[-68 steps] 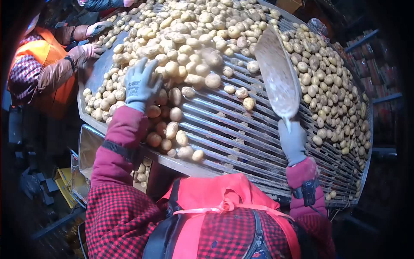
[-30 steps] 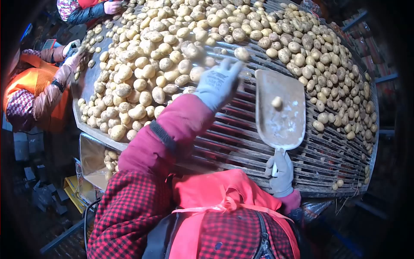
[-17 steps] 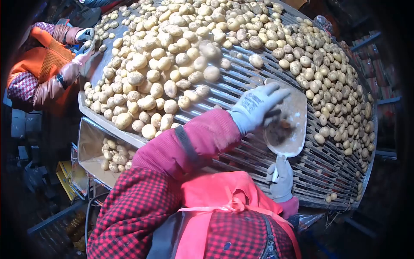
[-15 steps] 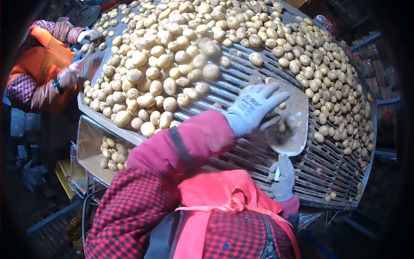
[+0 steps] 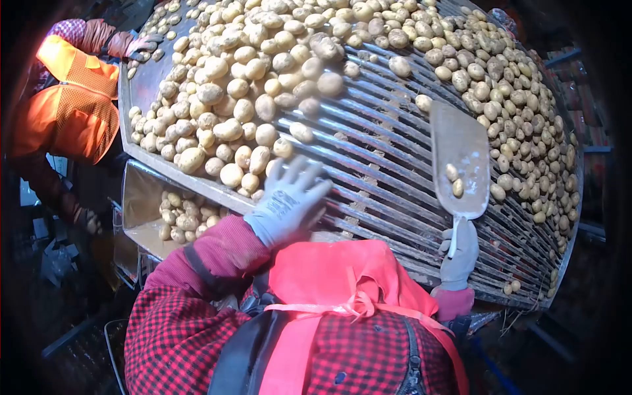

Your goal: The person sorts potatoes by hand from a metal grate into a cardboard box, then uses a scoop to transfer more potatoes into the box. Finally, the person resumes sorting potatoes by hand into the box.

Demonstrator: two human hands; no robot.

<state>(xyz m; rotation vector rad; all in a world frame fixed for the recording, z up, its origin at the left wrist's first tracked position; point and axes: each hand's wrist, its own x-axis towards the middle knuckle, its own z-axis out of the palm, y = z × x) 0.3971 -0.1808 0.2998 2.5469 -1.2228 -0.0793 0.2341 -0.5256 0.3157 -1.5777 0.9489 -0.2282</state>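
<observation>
My left hand [image 5: 288, 203], in a pale grey work glove, hovers with spread fingers at the near edge of a big heap of potatoes [image 5: 217, 99]. Nothing shows in its grasp; its palm side is hidden. My right hand [image 5: 459, 253], gloved too, is closed around the handle of a scoop [image 5: 461, 141]. The scoop's wide, worn blade lies over the slatted metal rack [image 5: 375, 174] and points away from me. Two small potatoes [image 5: 457, 187] rest in it.
More potatoes [image 5: 507, 112] cover the rack's far right side. Below its left edge stands a box [image 5: 141, 187] with potatoes inside. At far left, a co-worker in an orange vest [image 5: 79, 99] reaches a gloved hand [image 5: 143, 43] toward the heap's edge.
My left hand has moved from above the scoop leftward to the heap. The scoop has shifted right and away, still in my right hand. The co-worker's near arm has dropped.
</observation>
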